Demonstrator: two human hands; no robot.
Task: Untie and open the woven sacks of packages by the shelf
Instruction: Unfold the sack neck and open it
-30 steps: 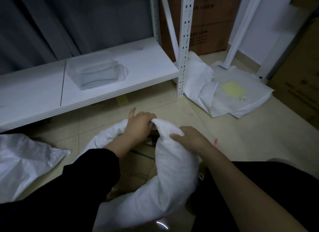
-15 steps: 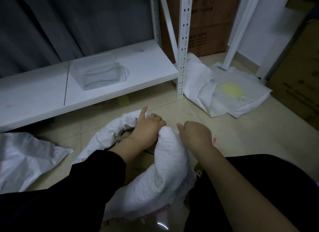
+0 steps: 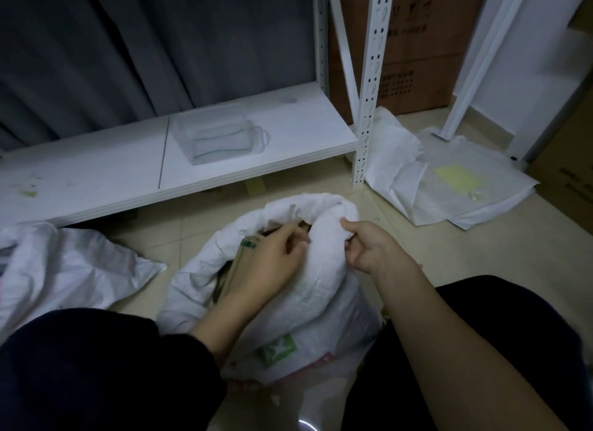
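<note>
A white woven sack (image 3: 321,299) with a green mark stands on the floor between my knees, its mouth rolled down into a thick rim. Brown cardboard packages (image 3: 239,263) show inside the opening. My right hand (image 3: 369,247) grips the rolled rim on its right side with curled fingers. My left hand (image 3: 269,263) reaches into the mouth, its fingers loosely curved against the inner side of the rim and over the packages. Whether the left hand pinches the fabric is not plain.
A low white shelf (image 3: 288,148) holds a clear plastic box (image 3: 221,138). A shelf post (image 3: 369,87) stands just beyond the sack. An emptied white sack (image 3: 64,267) lies at the left, another flat one (image 3: 449,180) at the right. Cardboard boxes (image 3: 407,45) stand behind.
The sack's rim has been rolled further down and its mouth has widened, showing the packages. My left hand has moved inside the opening; my right hand keeps hold of the rim.
</note>
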